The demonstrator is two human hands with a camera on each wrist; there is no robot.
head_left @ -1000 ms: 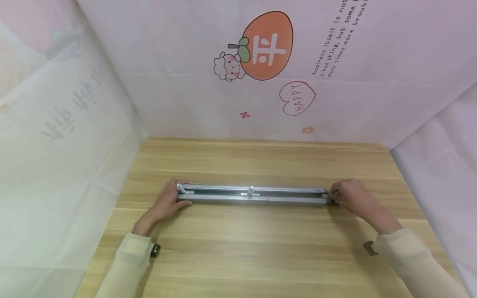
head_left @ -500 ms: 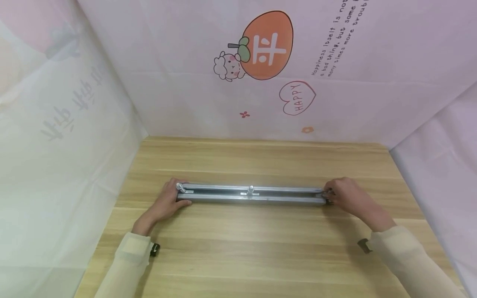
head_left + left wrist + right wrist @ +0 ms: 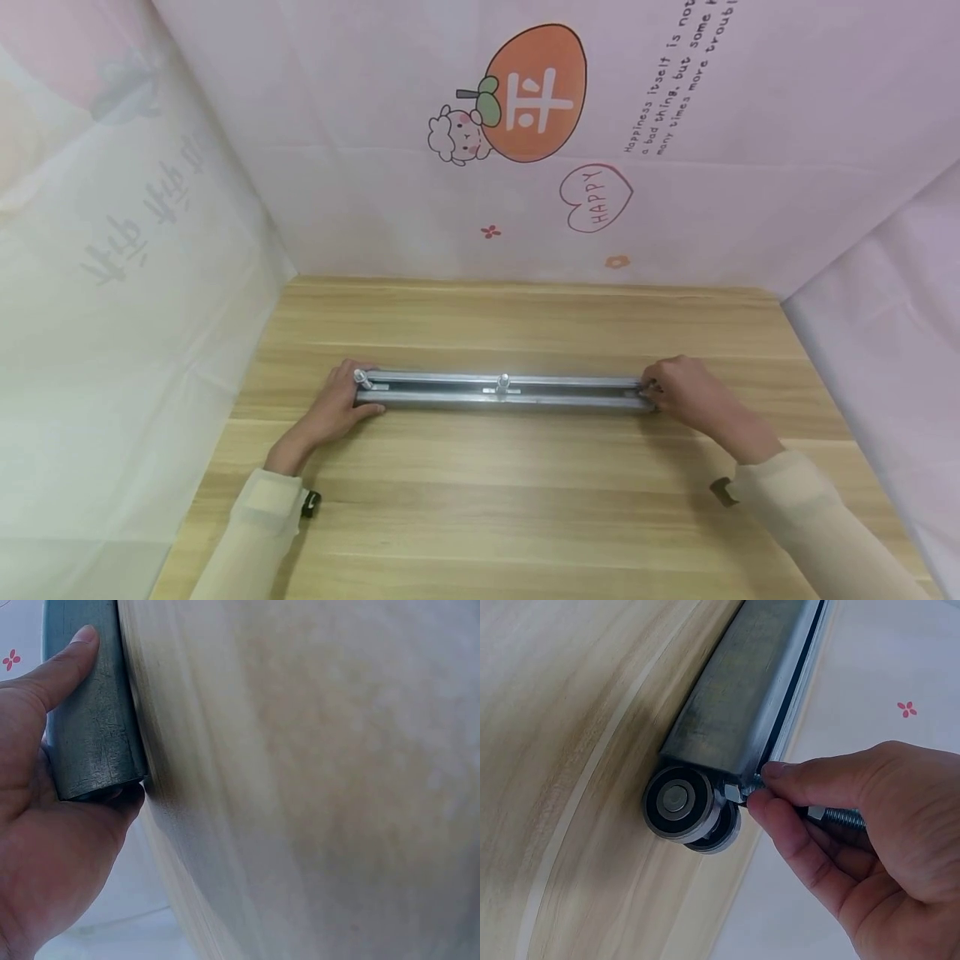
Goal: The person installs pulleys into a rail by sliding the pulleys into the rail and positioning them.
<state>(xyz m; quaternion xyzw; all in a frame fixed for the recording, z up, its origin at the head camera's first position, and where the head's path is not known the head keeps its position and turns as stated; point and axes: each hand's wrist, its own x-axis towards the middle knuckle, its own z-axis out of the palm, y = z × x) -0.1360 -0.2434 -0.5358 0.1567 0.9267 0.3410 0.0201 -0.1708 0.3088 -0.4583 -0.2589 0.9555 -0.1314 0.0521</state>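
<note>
A long slotted metal track (image 3: 435, 402) lies across the wooden table. My left hand (image 3: 330, 412) grips its left end, thumb along the front side; the left wrist view shows the track's end (image 3: 97, 742) against the palm. Two threaded bolts stand up from the slot, one bolt (image 3: 363, 379) at the left end and another bolt (image 3: 503, 382) near the middle. At the right end, my right hand (image 3: 697, 400) pinches the stem of a roller trolley (image 3: 676, 801). In the right wrist view its wheels sit right at the track's open end, and its threaded bolt (image 3: 844, 817) passes under the fingers.
The wooden table (image 3: 480, 500) extends in front of and behind the track. White printed cloth walls enclose it at the back (image 3: 375, 208), the left (image 3: 150, 333) and the right (image 3: 885, 333).
My right hand has moved left with the roller trolley, bringing it from just outside the track's right end up to that end. The left hand has stayed on the track.
</note>
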